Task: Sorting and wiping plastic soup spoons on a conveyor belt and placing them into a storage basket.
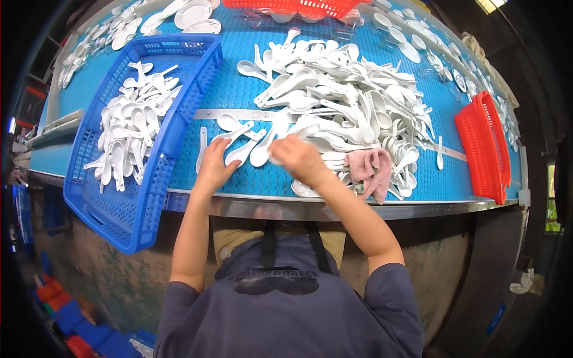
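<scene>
My left hand point(214, 168) is over a few loose white spoons point(242, 152) at the front of the blue conveyor belt point(264, 185). Its thumb and fingers are spread, and the fingertips touch or nearly touch one spoon. Motion blurs my right hand point(297, 159), which is at the left edge of a large heap of white ceramic-looking spoons point(344, 94); whether a spoon is in its fingers is unclear. To the left, a blue perforated plastic basket point(154, 208) holds many similar spoons point(132, 125), and its near end overhangs the belt's front edge.
A pink cloth point(371, 172) lies on the heap's near right side. Red plastic baskets stand at the right point(485, 147) and far side point(297, 6). White plates point(192, 13) lie at the back left. A metal edge point(277, 208) runs along the front.
</scene>
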The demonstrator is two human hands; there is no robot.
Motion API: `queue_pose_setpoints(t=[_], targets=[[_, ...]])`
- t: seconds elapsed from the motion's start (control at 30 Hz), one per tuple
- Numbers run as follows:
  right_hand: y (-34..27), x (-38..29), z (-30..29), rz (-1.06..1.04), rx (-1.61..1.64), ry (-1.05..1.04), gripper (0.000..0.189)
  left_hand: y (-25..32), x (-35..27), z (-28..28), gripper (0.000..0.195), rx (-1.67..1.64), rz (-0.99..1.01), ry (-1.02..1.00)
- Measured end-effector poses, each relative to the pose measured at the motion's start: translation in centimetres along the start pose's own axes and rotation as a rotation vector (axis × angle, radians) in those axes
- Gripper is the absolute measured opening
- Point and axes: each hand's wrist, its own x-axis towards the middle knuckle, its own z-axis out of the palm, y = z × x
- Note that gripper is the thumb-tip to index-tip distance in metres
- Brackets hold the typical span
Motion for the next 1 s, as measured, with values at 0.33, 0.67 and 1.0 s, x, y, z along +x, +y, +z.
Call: queue_pose_setpoints(t=[0.33, 0.67, 1.0], targets=[[0.4, -5.7, -2.9, 0.397, 0.514, 0.208, 0.028, -0.5, -0.1, 0.3, 0.03, -0.068, 0.003, 0.046], [5.5, -2.1, 1.1, 0.91, 0.928, 0.25, 0.037, 6.5, -0.2, 2.8, 0.097, 0.392, -0.059, -0.179], [1.5, 1.7, 2.5, 0.745, 0.088, -0.314, 0.053, 4.6, 3.3, 2.4, 0.051, 0.233, -0.211, -0.354]])
